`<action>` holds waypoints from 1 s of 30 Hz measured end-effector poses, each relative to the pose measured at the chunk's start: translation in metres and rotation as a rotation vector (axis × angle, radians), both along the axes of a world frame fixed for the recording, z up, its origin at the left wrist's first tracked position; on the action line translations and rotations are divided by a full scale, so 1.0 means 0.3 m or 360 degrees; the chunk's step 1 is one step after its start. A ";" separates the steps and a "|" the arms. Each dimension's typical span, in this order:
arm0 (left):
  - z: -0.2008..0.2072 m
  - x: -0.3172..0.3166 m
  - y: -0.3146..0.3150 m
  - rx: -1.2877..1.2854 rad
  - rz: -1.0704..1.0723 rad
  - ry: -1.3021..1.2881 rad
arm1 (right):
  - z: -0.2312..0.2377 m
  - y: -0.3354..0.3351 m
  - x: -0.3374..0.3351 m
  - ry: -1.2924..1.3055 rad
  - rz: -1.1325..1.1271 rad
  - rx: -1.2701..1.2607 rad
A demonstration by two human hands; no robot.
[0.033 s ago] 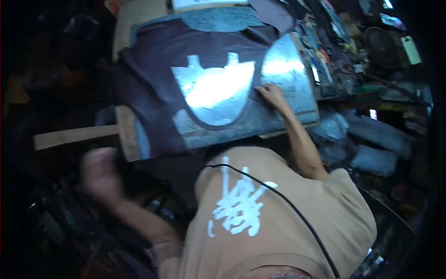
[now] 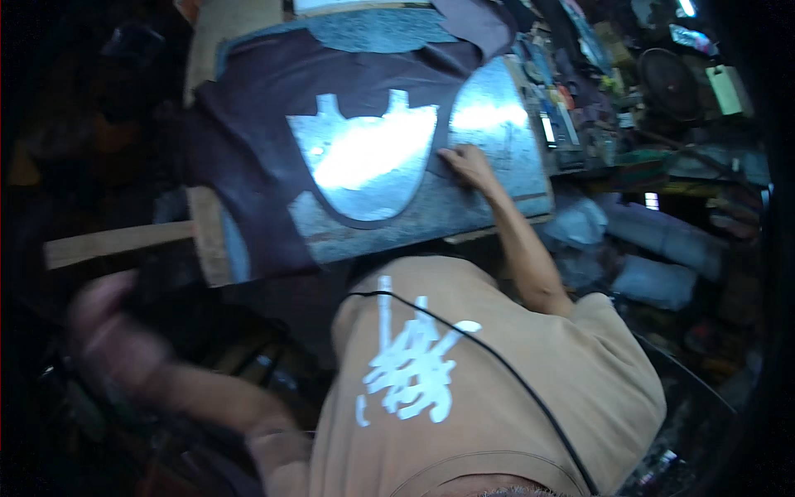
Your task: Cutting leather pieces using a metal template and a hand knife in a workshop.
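A dark brown leather sheet [image 2: 257, 166] is spread over a shiny metal-topped work board [image 2: 489, 141]. Through a U-shaped cut-out with two tabs along its top, the bright metal shows. My right hand [image 2: 466, 164] is at the right of that opening, its fingers closed on the leather's edge. Away from the board, at lower left, my left hand [image 2: 112, 327] hangs in the air. Motion smears its fingers, so whether it holds anything is unclear.
A wooden slat [image 2: 120, 244] juts out from the board's left side. Several small tools and bottles crowd the right [image 2: 563, 108]. Clear plastic bags [image 2: 575, 219] and pale rolled bundles [image 2: 662, 240] lie below them. A black cable [image 2: 505, 356] crosses my shirt.
My left hand has swung farther left and slightly lower. My right hand stays at the leather's edge. The whole view has shifted a little, so the board appears farther left.
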State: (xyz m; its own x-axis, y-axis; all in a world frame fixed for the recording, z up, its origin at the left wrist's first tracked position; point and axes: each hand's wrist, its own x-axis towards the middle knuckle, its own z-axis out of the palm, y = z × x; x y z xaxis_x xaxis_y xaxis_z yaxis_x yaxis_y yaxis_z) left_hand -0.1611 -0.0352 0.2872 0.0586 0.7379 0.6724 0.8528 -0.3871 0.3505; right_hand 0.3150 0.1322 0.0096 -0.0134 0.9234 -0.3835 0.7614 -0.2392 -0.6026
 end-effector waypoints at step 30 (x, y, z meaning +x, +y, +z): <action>-0.589 0.353 0.445 -0.0545 -0.0237 -0.0056 | -0.036 0.507 -0.247 -0.0479 0.1328 0.0769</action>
State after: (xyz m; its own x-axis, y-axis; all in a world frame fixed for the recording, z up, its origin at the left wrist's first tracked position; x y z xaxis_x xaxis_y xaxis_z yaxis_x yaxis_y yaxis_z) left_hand -0.0553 0.0983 0.1105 0.1631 0.9056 0.3916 0.7812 -0.3610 0.5093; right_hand 0.2410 0.2844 -0.0012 -0.6903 0.7206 -0.0648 0.7104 0.6581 -0.2496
